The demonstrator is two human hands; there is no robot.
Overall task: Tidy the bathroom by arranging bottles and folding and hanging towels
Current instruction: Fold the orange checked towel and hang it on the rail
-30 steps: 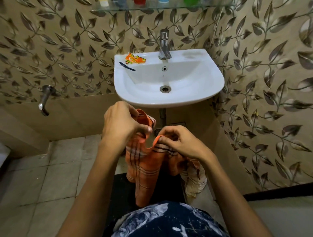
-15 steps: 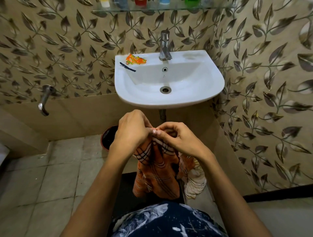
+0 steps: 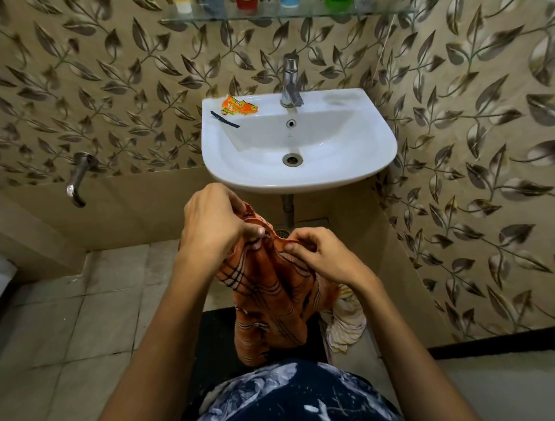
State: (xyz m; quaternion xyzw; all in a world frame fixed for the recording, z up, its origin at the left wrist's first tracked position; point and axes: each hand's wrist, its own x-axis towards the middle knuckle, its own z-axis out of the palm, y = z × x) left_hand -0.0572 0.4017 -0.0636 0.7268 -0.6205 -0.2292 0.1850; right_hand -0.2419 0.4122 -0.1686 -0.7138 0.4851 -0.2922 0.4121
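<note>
An orange towel (image 3: 270, 303) with dark and white check stripes hangs bunched below the sink, in front of my body. My left hand (image 3: 211, 222) grips its upper edge on the left, fingers curled round the cloth. My right hand (image 3: 318, 255) pinches the same edge a little to the right, thumb against fingers. A cream cloth (image 3: 345, 327) lies crumpled on the floor behind the towel's right side. Bottles (image 3: 246, 3) stand on the glass shelf (image 3: 285, 15) at the top edge, only their bases showing.
A white sink (image 3: 375, 156) with a chrome tap (image 3: 290, 82) juts from the leaf-patterned wall; an orange sachet (image 3: 238, 105) and a black strip (image 3: 224, 119) lie on its left rim. A wall tap (image 3: 77, 180) sticks out at left. A black mat (image 3: 216, 336) lies underfoot.
My hands met at the towel's top edge half a second ago and have drawn slightly apart again; the towel hangs more spread out and covers the dark bucket seen earlier at left.
</note>
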